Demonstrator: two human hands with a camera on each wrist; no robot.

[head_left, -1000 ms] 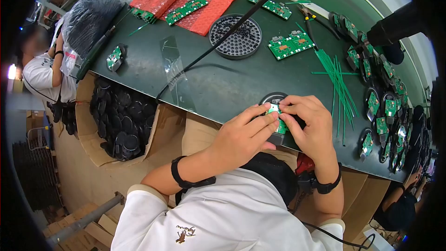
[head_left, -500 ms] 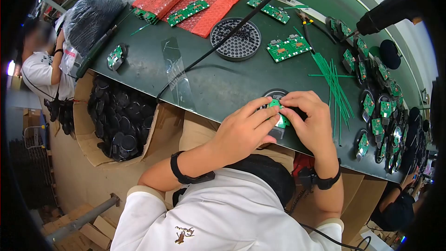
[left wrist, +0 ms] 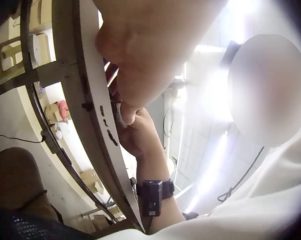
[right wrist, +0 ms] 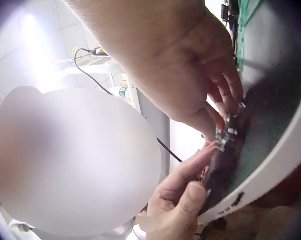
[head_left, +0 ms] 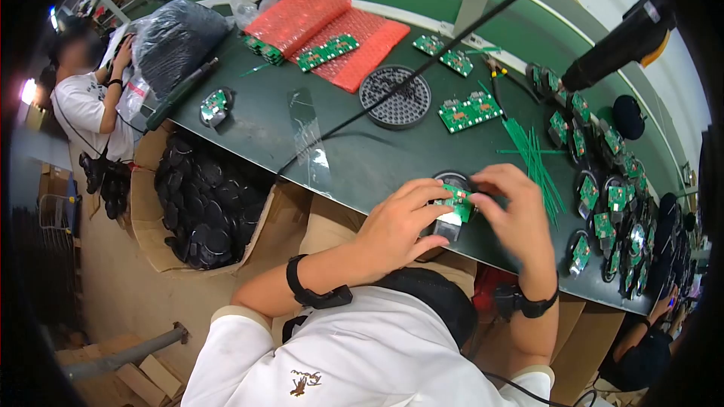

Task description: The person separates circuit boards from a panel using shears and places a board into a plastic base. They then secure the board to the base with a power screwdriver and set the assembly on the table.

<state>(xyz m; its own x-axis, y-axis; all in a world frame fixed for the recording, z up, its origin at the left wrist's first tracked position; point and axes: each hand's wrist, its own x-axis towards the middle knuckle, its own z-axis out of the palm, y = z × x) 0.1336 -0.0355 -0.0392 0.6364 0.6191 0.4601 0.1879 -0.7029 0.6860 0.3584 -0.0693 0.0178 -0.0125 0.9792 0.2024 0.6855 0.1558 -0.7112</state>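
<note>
A small green circuit board [head_left: 458, 203] sits over a round black base [head_left: 451, 179] near the table's front edge, in the head view. A clear-grey rectangular part [head_left: 448, 229] extends from its near side. My left hand [head_left: 400, 220] holds this assembly from the left, fingers across the board and thumb near the rectangular part. On the other side, my right hand [head_left: 516, 211] is blurred, its thumb and bent fingers spread apart beside the board's right edge. In the right wrist view, the fingers of both hands meet around the board's edge.
A round dish [head_left: 394, 96] of small dark pieces and a larger green board [head_left: 469, 111] lie beyond the hands. Green strips [head_left: 532, 162] and several assemblies [head_left: 603, 224] are to the right. A black cable [head_left: 339, 128] crosses the table; a carton [head_left: 260, 230] of black discs stands below left.
My right fingers have spread and drawn back from the board, uncovering more of it. My left hand stays on it. The head view has shifted, so the table appears lower.
</note>
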